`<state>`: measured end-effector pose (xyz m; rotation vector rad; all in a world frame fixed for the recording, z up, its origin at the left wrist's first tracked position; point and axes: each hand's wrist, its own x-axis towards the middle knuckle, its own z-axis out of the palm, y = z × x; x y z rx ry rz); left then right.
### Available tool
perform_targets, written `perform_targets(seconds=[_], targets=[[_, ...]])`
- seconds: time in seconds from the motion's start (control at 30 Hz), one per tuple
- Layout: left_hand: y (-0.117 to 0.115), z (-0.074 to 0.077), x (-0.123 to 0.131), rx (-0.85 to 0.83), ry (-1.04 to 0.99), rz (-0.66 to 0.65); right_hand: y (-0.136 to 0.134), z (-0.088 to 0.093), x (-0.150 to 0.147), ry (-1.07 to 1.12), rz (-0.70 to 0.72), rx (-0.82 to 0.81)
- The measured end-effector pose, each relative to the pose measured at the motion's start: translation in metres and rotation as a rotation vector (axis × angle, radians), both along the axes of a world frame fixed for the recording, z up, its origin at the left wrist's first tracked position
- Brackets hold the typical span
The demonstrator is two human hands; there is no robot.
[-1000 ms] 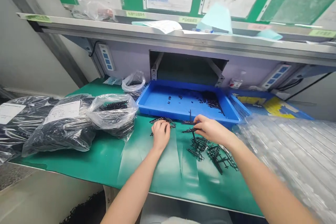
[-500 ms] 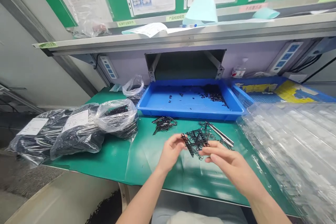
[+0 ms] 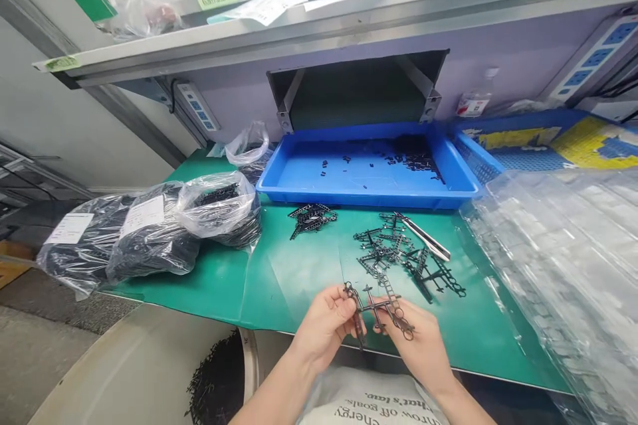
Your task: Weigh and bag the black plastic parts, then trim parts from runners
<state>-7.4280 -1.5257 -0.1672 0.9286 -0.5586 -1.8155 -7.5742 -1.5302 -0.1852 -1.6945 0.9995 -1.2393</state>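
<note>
My left hand (image 3: 323,331) and my right hand (image 3: 416,344) hold a black moulded plastic runner (image 3: 375,309) between them, just above the front edge of the green mat (image 3: 304,299). Its parts hang from a ladder-like frame, pinched by the fingers of both hands. Beyond my right hand lies a tangled heap of similar runners (image 3: 399,255), with metal tweezers (image 3: 426,237) resting on it. A smaller stack of runners (image 3: 312,219) sits farther left, out of reach of my fingers.
A blue plastic tray (image 3: 369,198) holding small black pieces stands at the back of the mat. Bagged black parts (image 3: 149,232) lie to the left, clear plastic sheeting (image 3: 553,259) to the right. A bin (image 3: 214,378) with black scraps stands below the front edge.
Both hands have come toward me, down to the mat's front edge, carrying the runner. My view has tilted downward, and the heap and the tweezers now show uncovered.
</note>
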Motion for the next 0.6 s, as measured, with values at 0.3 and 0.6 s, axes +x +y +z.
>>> perform_targets(seconds=[0.3,0.6], targets=[[0.01,-0.002,-0.009,-0.078,-0.052,0.101,-0.003,-0.016,0.001,0.052,-0.151,-0.148],[-0.005,0.001,0.009,0.094,-0.05,-0.151,0.0,-0.012,-0.018,0.179,0.139,-0.125]])
